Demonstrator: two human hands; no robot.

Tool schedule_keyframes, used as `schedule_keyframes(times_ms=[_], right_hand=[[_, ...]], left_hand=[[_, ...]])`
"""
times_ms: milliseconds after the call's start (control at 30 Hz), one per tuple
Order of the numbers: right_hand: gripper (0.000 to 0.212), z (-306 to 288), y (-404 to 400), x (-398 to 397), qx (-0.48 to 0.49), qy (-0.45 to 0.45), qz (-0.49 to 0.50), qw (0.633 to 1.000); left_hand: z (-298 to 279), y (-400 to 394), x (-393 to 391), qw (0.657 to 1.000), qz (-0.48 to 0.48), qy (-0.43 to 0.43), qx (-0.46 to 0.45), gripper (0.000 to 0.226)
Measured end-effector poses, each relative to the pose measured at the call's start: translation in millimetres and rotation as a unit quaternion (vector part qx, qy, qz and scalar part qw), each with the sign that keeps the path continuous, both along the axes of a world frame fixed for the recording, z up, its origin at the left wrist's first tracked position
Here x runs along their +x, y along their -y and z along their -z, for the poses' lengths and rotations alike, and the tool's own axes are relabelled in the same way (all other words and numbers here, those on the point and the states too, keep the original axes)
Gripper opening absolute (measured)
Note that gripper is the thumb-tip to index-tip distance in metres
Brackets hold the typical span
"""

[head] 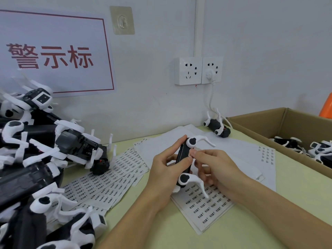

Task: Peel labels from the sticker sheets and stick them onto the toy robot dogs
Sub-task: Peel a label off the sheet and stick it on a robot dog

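Head view, left to right: a heap of toy robot dogs (45, 159) lies beside fanned sticker sheets (111, 177); the left hand (167, 169) grips one toy dog (185, 160) above another sheet (208, 207), the right hand (213, 168) pinches at its body, and a cardboard box (260, 126) holds more dogs.

A small assembly workbench: a heap of toy robot dogs (45, 159), fanned sticker sheets (107, 180), a cardboard box (260, 126), a wall sign (53, 54).
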State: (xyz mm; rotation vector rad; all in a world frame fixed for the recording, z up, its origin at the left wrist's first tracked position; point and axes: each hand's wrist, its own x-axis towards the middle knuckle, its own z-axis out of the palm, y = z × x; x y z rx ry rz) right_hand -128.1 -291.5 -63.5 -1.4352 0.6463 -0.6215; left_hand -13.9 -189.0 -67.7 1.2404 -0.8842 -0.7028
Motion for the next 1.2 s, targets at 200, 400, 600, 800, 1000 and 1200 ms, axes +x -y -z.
schedule_keyframes(times_ms=[200, 400, 600, 800, 1000, 1200], right_hand=[[0.043, 2, 1, -2, 0.005, 0.028, -0.017, 0.999], [0.033, 3, -1, -1, -0.020, 0.011, 0.001, 1.000], [0.031, 1, 1, -1, -0.004, 0.027, -0.004, 1.000], [0.032, 2, 0, -2, -0.038, 0.022, 0.008, 0.999], [0.029, 0, -1, -3, -0.061, 0.019, 0.029, 0.998], [0.016, -3, -1, -11, -0.276, 0.071, 0.160, 0.945]], left_hand=[[0, 1, -1, 1.000, -0.006, -0.012, 0.002, 0.041], [1, 3, 0, 1.000, -0.008, 0.004, 0.007, 0.041], [1, 3, 0, 1.000, 0.001, -0.005, -0.010, 0.044], [0, 1, 0, 0.999, 0.036, 0.004, -0.020, 0.056], [6, 3, 7, 0.997, 0.066, -0.024, -0.018, 0.062], [10, 7, 8, 0.992, 0.019, -0.128, -0.004, 0.034]])
